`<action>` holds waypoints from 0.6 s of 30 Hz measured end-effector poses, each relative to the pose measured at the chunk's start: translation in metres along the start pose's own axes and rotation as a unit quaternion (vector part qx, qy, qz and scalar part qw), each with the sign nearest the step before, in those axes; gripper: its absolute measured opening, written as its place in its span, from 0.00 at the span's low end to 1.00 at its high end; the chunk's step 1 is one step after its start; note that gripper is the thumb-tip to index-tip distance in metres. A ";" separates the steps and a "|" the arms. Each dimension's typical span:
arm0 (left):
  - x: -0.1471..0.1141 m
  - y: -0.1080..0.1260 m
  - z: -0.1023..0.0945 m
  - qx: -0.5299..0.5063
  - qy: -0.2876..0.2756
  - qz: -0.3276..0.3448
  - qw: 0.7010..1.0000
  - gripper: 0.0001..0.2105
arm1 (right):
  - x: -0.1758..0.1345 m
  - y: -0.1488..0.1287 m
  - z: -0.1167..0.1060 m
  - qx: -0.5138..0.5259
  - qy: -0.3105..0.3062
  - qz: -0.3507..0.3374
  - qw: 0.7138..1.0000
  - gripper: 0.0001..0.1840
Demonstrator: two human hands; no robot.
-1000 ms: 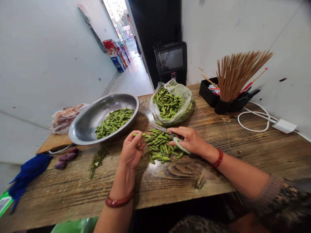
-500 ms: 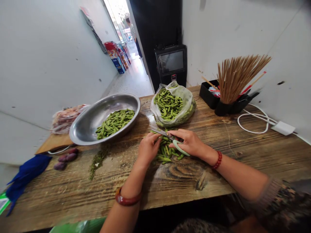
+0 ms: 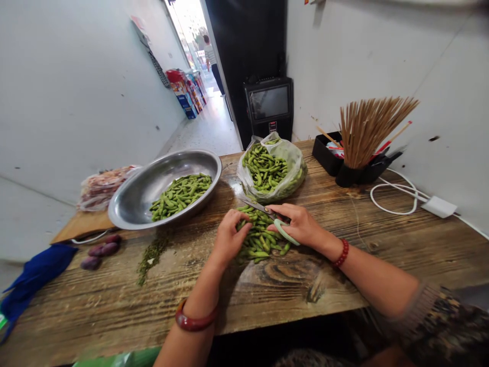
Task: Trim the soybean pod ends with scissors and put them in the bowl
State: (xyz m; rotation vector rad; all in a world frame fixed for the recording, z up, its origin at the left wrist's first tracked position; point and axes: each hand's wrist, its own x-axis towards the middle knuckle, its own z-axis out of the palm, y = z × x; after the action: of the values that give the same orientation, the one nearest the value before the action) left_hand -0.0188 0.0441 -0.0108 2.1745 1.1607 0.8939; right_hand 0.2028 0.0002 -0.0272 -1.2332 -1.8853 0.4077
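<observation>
My right hand (image 3: 300, 224) is closed on a pair of scissors (image 3: 284, 231) with pale green handles. The blades point left, over a loose pile of green edamame pods (image 3: 263, 242) on the wooden table. At the left edge of that pile is my left hand (image 3: 231, 234), its thumb apart from the curled fingers and no pod plainly visible between them. Behind the scissors stands a clear plastic bag (image 3: 296, 158) full of pods. To the left, a wide steel basin (image 3: 132, 196) contains more pods on its right side.
Small green trimmings (image 3: 151, 260) and several purple-red bulbs (image 3: 103, 248) lie left on the table (image 3: 183, 285), near a blue cloth (image 3: 36, 270). A bagged pinkish item (image 3: 101, 188) sits behind. Right are bamboo skewers (image 3: 369, 132), a black holder (image 3: 326, 153) and a white cable adapter (image 3: 439, 205).
My left hand has drawn slightly left, away from the scissor blades, and its thumb and fingers have parted. My right hand stays almost in place with the scissors. The view has shifted slightly.
</observation>
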 end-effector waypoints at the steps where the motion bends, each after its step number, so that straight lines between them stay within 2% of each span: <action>1: 0.000 0.001 -0.003 -0.059 0.013 -0.035 0.998 0.02 | 0.000 0.000 0.000 0.004 0.000 0.001 1.000 0.26; 4: -0.003 0.007 -0.010 -0.242 0.018 -0.154 0.958 0.07 | 0.000 -0.002 0.001 0.016 -0.004 0.001 1.000 0.25; 7: -0.005 0.015 -0.013 -0.357 0.010 -0.218 0.908 0.14 | -0.001 -0.002 0.002 0.021 -0.013 -0.003 1.000 0.25; 10: -0.007 0.020 -0.013 -0.405 0.007 -0.230 0.885 0.17 | -0.002 -0.002 0.003 0.018 -0.023 -0.012 1.000 0.25; 14: -0.007 0.022 -0.014 -0.453 -0.003 -0.211 0.866 0.14 | -0.001 -0.003 0.003 0.021 -0.023 -0.010 0.999 0.25; 18: -0.008 0.021 -0.015 -0.446 -0.015 -0.206 0.871 0.13 | -0.002 -0.004 0.002 0.020 -0.026 -0.006 0.999 0.25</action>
State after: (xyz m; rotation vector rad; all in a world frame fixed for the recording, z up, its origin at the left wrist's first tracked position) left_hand -0.0225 0.0290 0.0109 1.1345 0.8778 0.9357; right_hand 0.1987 -0.0027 -0.0267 -1.1947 -1.9179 0.4743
